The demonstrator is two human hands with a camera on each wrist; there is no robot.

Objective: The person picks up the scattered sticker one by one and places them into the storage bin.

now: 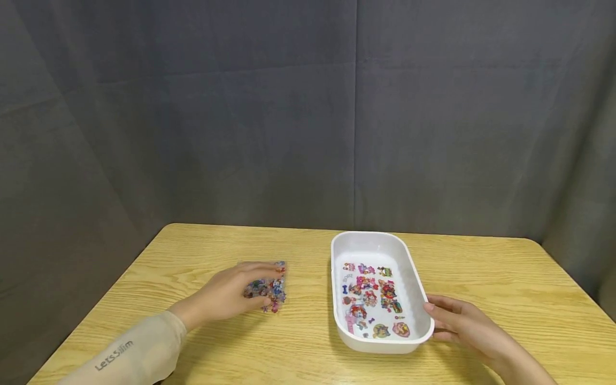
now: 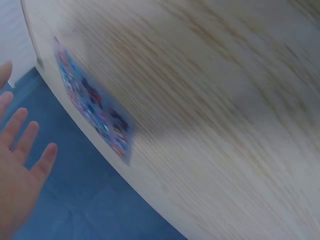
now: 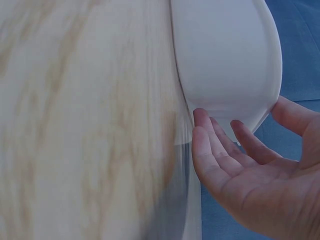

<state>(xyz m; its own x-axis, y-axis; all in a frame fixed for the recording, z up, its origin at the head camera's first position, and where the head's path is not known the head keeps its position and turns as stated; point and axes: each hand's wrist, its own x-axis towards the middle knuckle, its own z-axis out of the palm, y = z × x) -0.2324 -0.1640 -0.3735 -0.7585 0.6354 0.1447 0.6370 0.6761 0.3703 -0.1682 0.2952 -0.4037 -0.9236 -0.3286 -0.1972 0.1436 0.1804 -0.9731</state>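
My left hand (image 1: 226, 291) reaches over a clear sheet of colourful cartoon stickers (image 1: 276, 293), partly covering it from the head camera. In the left wrist view, that hand's fingers (image 2: 21, 147) are extended and spread, apart from the sticker sheet (image 2: 95, 107) lying on the wood. A white rectangular tray (image 1: 370, 245) with rounded corners stands to the right. Its near right corner is held by my right hand (image 1: 464, 323), thumb on the rim and fingers against the outer wall. The right wrist view shows those fingers (image 3: 215, 155) bent at the tray's underside (image 3: 225, 60).
Several cartoon stickers (image 1: 366, 299) lie across the tray's floor. Everything stands on a wooden table (image 1: 308, 342) with rounded far corners. A dark grey curtain (image 1: 269, 117) hangs just behind the table's far edge.
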